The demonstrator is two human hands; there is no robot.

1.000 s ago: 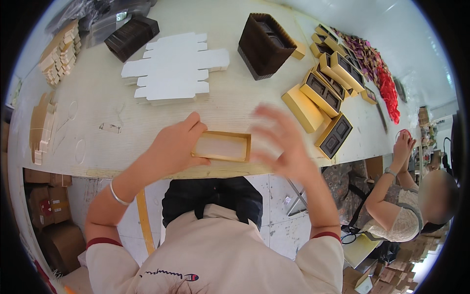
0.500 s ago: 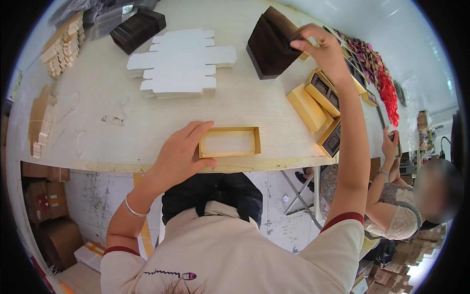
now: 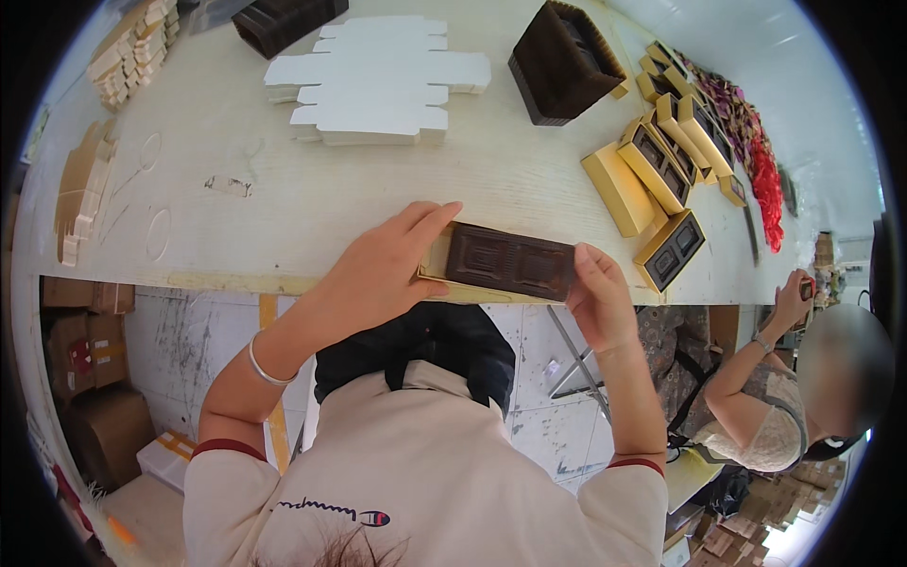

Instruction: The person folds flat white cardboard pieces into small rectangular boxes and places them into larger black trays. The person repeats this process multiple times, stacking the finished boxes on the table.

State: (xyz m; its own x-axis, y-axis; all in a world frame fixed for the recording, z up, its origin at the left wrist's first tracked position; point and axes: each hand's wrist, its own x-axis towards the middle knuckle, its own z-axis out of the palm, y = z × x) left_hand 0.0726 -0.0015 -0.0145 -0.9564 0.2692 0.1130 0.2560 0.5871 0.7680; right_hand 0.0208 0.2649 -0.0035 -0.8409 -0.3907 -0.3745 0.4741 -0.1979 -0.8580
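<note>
The left hand (image 3: 383, 269) lay palm-down over the left end of a shallow gold cardboard box tray (image 3: 436, 260) that sat at the near edge of the pale wooden table (image 3: 283, 189), its fingers stretched flat and close together along the tray's far rim, pressing on it rather than closed around it. The right hand (image 3: 595, 298) gripped the right end of a dark brown moulded plastic insert (image 3: 510, 262), thumb and fingers pinched on its short edge. The insert lay lengthwise across the gold tray, covering nearly all of it; whether it was fully seated inside or resting on top cannot be told.

Toward the table's far edge, a stack of flat white die-cut cardboard blanks (image 3: 378, 80) was spread near the middle, with a pile of dark brown inserts (image 3: 562, 61) just to its right and another dark stack (image 3: 283, 19) at the far left. Along the right edge stood a row of gold boxes (image 3: 652, 165), several already fitted with dark inserts, and beyond them a line of red and purple decorations (image 3: 756, 161). Tan cardboard pieces (image 3: 80, 203) were stacked at the left edge. Another person (image 3: 775, 406) sat off the table's near right corner, one hand raised. Brown cartons (image 3: 85, 378) stood on the floor under the left side.
</note>
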